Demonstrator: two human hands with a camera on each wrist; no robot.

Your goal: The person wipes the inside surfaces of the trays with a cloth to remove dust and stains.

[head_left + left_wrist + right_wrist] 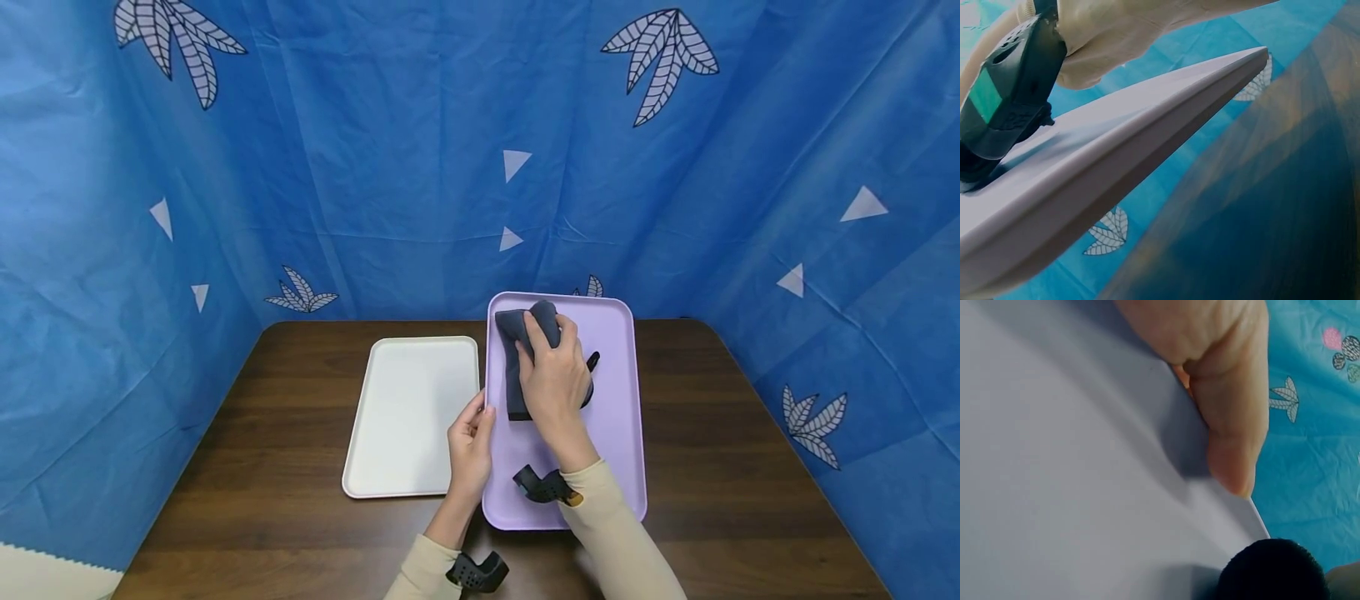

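Observation:
A purple tray (615, 450) is lifted off the table, my left hand (471, 446) gripping its left rim with the thumb on top. In the right wrist view a thumb (1232, 437) lies over the tray's edge. My right hand (555, 379) reaches over the tray and grips a bunched part of a dark grey cloth (516, 392), whose flat part lies on the tray. A black object (592, 362) sticks out beside the right hand, which hides most of it. The left wrist view shows the tray's side wall (1116, 162) and a beige sleeve.
A white tray (412, 417) lies flat on the brown wooden table (247, 467), left of the purple one. A blue patterned curtain (390, 167) hangs behind the table and along its sides. Both wrists wear black camera mounts (480, 573).

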